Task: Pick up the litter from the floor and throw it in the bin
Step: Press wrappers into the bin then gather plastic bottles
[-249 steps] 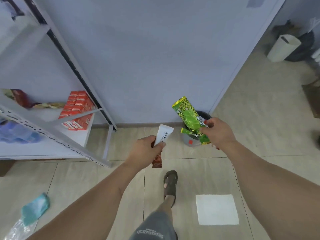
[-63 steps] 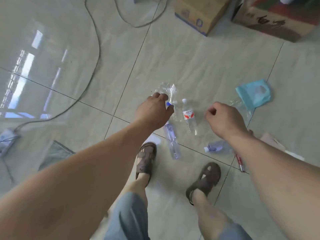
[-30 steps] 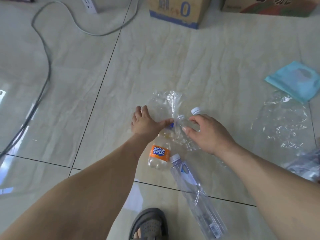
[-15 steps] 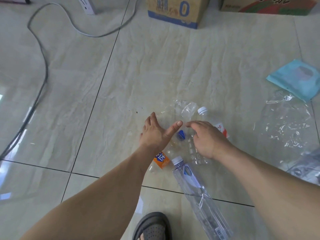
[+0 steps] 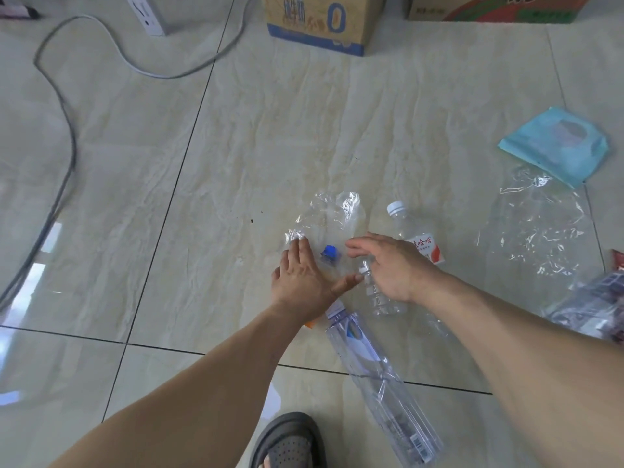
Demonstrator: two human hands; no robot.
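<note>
A: What lay on the floor [image 5: 236,146]?

B: Largest, a long clear bottle [image 5: 378,376] near the sandal; then a red-labelled bottle [image 5: 413,234], a small crushed bottle [image 5: 376,295], a blue-capped one [image 5: 329,256] under clear wrap.

A: And the grip?

B: Left hand [image 5: 302,282] lay flat and spread on the blue-capped bottle, holding nothing; right hand [image 5: 393,268] curled loosely over the crushed one, not closed. Gathering stage, I'd judge: next, close on both. No bin in view.
</note>
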